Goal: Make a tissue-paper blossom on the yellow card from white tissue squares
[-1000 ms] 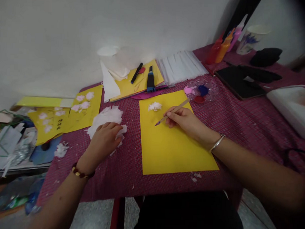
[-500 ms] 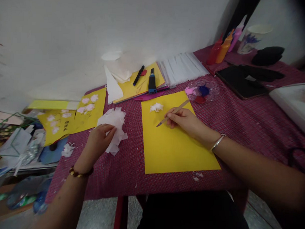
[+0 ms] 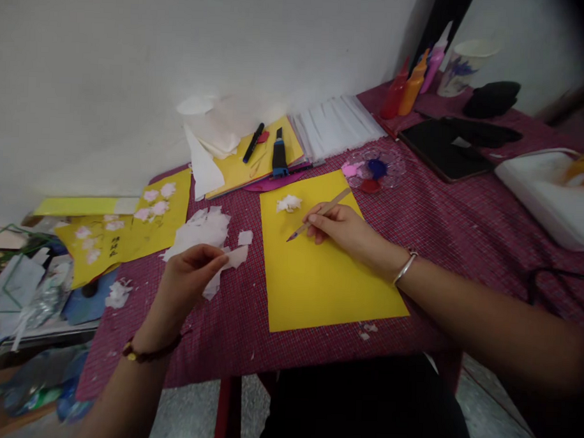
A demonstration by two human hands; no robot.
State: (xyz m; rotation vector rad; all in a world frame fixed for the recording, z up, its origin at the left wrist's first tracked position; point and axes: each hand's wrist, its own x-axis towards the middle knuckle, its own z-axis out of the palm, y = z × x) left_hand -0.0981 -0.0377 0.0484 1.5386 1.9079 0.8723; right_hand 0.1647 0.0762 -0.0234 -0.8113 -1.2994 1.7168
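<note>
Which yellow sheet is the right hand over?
The right hand is over the front yellow sheet, bearing one white tuft; the left yellow paper carries several pinkish blossoms, and the back yellow sheet lies under a black pen.

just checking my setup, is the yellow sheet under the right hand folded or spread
Spread: the yellow sheet lies flat on the cloth, all four corners showing, no fold visible.

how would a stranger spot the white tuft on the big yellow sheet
On the cloth, find the yellow sheet under the right hand. The tuft sits near that sheet's far left corner. Unlike the flat scraps by the left hand, it is bunched up; unlike the other tuft on the cloth, it lies on yellow.
</note>
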